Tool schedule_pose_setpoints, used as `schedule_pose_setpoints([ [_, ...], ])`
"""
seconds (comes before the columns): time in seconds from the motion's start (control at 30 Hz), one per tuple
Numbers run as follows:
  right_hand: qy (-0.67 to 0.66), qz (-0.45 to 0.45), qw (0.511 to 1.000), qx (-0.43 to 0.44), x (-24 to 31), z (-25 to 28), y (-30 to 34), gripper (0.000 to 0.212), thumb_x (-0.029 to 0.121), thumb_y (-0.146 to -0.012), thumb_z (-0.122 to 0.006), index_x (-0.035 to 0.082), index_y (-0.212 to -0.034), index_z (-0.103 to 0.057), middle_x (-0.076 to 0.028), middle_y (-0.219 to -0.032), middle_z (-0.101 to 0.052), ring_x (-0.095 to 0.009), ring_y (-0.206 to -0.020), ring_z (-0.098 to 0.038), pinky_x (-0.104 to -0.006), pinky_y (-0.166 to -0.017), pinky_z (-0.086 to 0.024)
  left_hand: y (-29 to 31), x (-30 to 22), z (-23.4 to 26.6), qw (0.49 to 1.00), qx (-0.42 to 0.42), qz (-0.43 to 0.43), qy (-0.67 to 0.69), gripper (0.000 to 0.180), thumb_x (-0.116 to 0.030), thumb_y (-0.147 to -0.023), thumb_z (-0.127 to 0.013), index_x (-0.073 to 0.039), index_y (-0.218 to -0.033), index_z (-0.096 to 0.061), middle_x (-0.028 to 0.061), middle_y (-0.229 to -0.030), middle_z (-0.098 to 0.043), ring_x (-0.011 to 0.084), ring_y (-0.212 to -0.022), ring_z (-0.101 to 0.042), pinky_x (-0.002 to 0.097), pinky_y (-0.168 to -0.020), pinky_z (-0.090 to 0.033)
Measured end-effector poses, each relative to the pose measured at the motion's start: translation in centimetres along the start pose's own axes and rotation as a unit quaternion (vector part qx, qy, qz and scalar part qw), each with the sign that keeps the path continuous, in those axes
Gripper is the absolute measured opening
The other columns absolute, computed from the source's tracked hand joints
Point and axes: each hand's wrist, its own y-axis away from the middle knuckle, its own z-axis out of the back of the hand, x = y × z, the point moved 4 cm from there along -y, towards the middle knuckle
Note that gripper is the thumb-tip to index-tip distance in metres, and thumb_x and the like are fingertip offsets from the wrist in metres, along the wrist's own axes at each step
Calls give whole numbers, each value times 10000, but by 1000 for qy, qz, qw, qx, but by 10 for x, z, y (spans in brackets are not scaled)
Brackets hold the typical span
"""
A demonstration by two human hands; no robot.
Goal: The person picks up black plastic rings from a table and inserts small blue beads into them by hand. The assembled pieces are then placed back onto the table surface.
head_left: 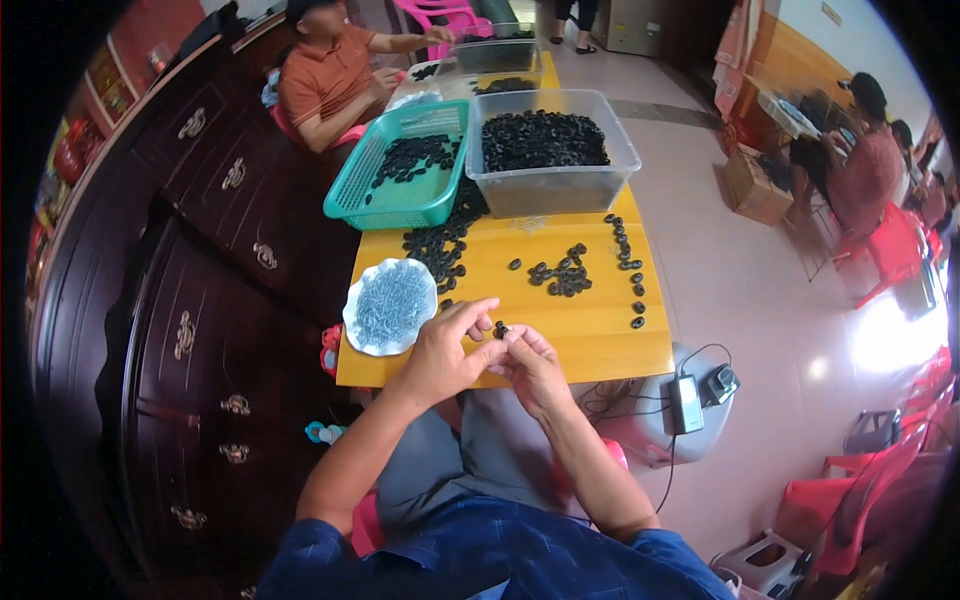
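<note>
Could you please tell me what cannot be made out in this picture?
All in the head view:
Small black piece: partly covered by the fingers of the right hand.
Floor of the clear bin: hidden under heaped black pieces.
Bits on the white plate: too small to tell their exact shape.
Blue shirt: cut off by the lower edge.

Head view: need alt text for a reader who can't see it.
A person's right hand pinches a small black piece beside the left hand, over a yellow table. At left sits a white scalloped dish of small bluish pieces; farther back, a green basket and a clear tub hold more black pieces.
</note>
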Motion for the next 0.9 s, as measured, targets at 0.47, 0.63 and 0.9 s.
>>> schedule_pose_setpoints([
  [0.47,-61,-21,998,-20,-6,5,0,122,191,-986,-643,82,-1018,-686,-29,-1008,-700,-139,-924,-657,-318,-874,-530,-7,0,-15,978,-37,-131,-157,351,-57,-745,-738,-26,-1087,-666,109,-980,-691,297,-863,-696,378,-702,-573],
  [0.63,-62,-24,998,-17,-10,11,-1,110,183,-981,-644,85,-999,-691,-13,-972,-693,-127,-918,-650,-303,-852,-528,-6,2,-19,969,-46,-172,-170,304,-47,-745,-770,-21,-1039,-695,119,-949,-710,283,-801,-703,361,-672,-565],
  [0.9,-79,-15,997,-14,-2,1,3,165,235,-1009,-614,86,-1046,-675,-7,-957,-689,-111,-896,-644,-297,-839,-524,-10,0,-20,977,-44,-137,-156,299,-29,-743,-761,-24,-1035,-695,121,-954,-719,295,-828,-715,363,-690,-576],
])
